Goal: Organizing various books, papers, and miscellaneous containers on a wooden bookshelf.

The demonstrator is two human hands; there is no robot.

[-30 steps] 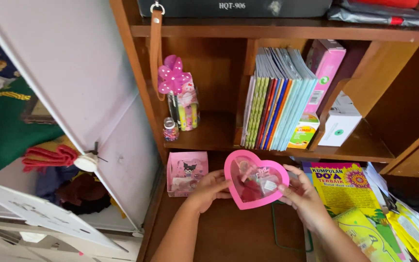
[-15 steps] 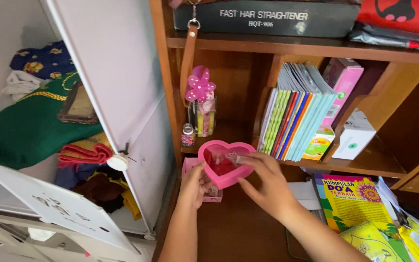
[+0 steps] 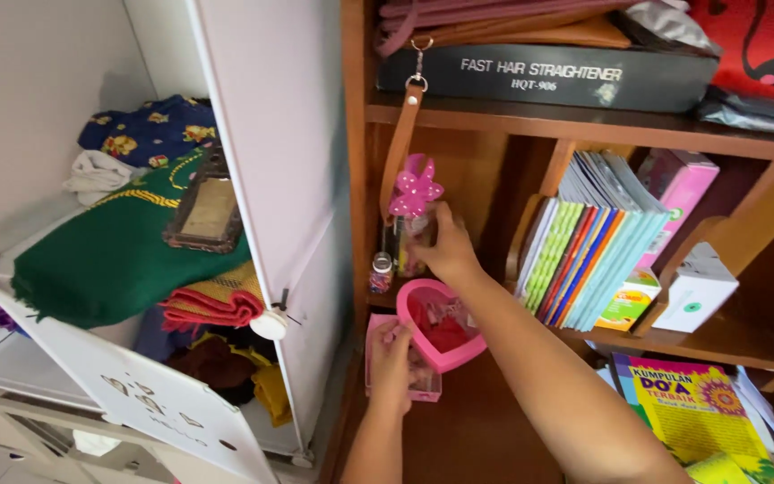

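Observation:
My left hand (image 3: 393, 357) holds a pink heart-shaped box (image 3: 445, 345) by its left edge, low in front of the wooden shelf (image 3: 584, 121). Red and pink bits lie inside the box. Under it sits a small pink square box (image 3: 414, 384). My right hand (image 3: 447, 251) reaches up over the heart box, fingers wrapped on a clear jar (image 3: 402, 254) of pens topped by a pink dotted flower (image 3: 416, 188). A tiny bead bottle (image 3: 381, 272) stands just left of the jar.
A row of thin books (image 3: 589, 246), a pink carton (image 3: 681, 190) and a white box (image 3: 697, 293) fill the shelf to the right. A yellow booklet (image 3: 700, 403) lies below. A white cabinet door (image 3: 270, 161) stands left, with folded cloths (image 3: 109, 260) behind it.
My right hand left the heart box and moved up to the pen jar. The left hand kept the heart box and lowered it slightly. The view shifted left and up.

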